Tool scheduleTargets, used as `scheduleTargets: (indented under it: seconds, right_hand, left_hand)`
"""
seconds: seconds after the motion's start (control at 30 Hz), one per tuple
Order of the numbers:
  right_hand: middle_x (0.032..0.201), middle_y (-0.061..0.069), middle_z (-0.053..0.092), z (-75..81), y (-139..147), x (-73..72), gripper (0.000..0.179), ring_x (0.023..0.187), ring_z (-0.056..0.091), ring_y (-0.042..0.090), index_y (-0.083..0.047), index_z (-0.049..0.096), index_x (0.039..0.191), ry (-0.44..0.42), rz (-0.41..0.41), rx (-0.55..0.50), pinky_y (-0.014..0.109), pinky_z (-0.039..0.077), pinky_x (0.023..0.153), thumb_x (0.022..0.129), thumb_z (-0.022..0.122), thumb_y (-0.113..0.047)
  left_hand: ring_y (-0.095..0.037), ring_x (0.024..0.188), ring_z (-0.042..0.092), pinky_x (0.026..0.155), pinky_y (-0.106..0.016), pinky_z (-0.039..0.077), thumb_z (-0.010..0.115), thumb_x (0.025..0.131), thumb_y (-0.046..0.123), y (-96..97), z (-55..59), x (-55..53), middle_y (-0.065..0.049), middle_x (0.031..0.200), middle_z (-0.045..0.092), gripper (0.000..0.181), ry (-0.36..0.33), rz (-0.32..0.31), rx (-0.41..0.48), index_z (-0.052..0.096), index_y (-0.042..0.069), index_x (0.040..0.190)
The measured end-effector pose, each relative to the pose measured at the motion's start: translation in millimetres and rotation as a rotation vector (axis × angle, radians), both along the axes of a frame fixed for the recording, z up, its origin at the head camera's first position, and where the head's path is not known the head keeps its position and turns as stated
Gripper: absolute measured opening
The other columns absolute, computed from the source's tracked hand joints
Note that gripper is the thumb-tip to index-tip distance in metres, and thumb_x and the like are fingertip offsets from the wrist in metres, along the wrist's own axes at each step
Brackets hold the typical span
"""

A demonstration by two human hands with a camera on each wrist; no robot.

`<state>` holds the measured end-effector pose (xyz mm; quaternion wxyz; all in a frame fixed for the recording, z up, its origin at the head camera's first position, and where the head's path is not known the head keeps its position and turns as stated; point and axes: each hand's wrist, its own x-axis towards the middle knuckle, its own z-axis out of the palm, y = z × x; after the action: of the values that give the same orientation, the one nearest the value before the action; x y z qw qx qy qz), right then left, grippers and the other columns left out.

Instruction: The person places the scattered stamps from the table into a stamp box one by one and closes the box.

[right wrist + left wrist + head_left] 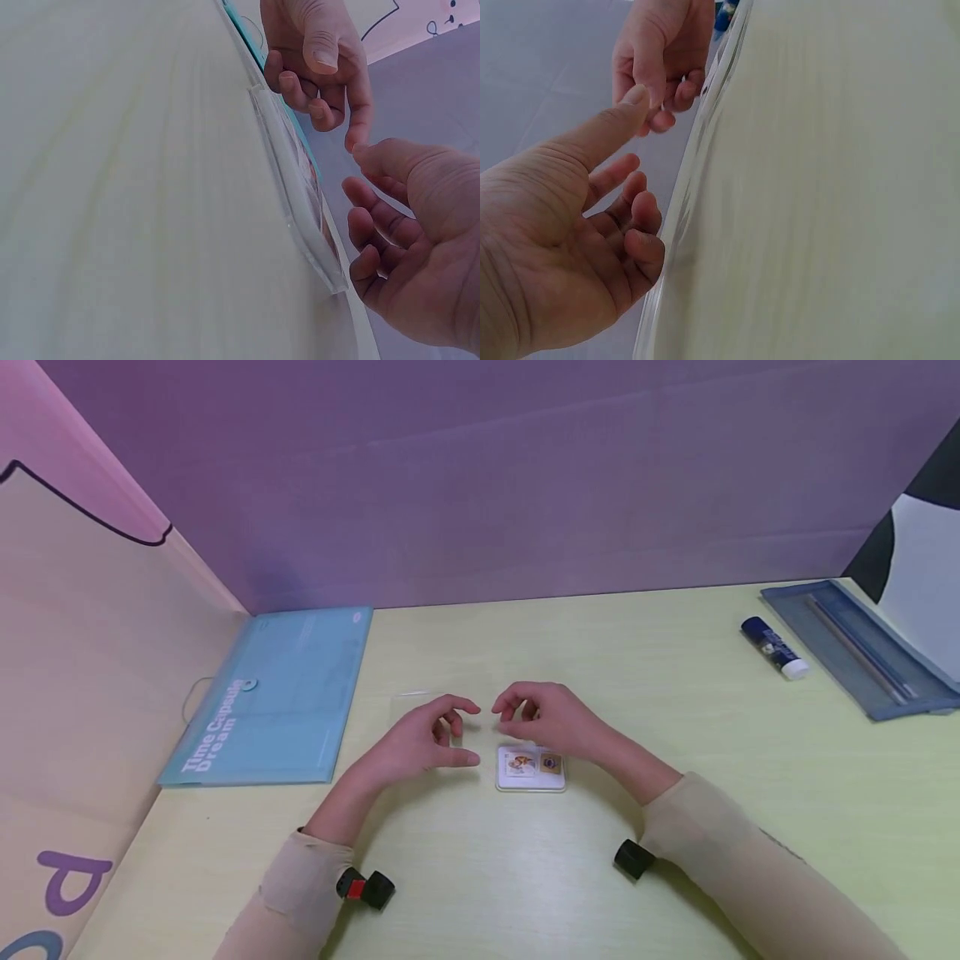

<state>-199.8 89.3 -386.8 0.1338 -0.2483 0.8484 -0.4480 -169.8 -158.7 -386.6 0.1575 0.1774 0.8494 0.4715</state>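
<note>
Between and just below the two hands lies a small clear-rimmed flat case [531, 782] with two little stamp-like pictures on white. My left hand [423, 739] hovers left of it, fingers loosely bent and thumb apart, holding nothing visible. Over the case's far edge hangs my right hand [551, 718], fingers curved with a gap to the thumb and nothing seen between them. The fingertips of both hands face each other. Behind the left hand a faint clear rectangular piece [408, 696] lies on the table. Edge-on, the case [296, 191] shows beside the right hand in the right wrist view.
A blue document folder [300, 693] lies at the left. Toward the back right are a glue stick [775, 648] and a dark blue mesh pouch [847, 643] with long thin items inside. A purple backdrop [525, 485] stands behind the pale table [480, 877].
</note>
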Motion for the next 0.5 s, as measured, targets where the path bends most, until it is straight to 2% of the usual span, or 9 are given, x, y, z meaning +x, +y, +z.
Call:
scheduleTargets:
  seconds: [0.27, 0.5]
  right_hand:
    - [0.094, 0.0, 0.066, 2.1, -6.3, -4.0, 0.021, 0.076, 0.058, 0.021, -0.009, 0.069, 0.113, -0.029, 0.023, -0.011, 0.033, 0.047, 0.069, 0.093, 0.073, -0.01]
    - [0.095, 0.0, 0.066, 1.0, -13.4, -9.6, 0.021, 0.077, 0.059, 0.021, -0.009, 0.069, 0.113, -0.021, 0.025, -0.011, 0.034, 0.047, 0.072, 0.092, 0.073, -0.01]
  left_hand:
    - [-0.024, 0.075, 0.052, 0.063, -0.034, 0.047, 0.087, 0.081, 0.023, -18.1, 2.7, -6.5, -0.011, 0.101, 0.058, 0.061, 0.018, 0.076, 0.011, 0.059, 0.015, 0.134]
    - [-0.026, 0.076, 0.051, 0.062, -0.032, 0.047, 0.087, 0.082, 0.022, -33.5, 2.8, -12.4, -0.011, 0.102, 0.057, 0.061, 0.023, 0.106, 0.009, 0.058, 0.014, 0.136]
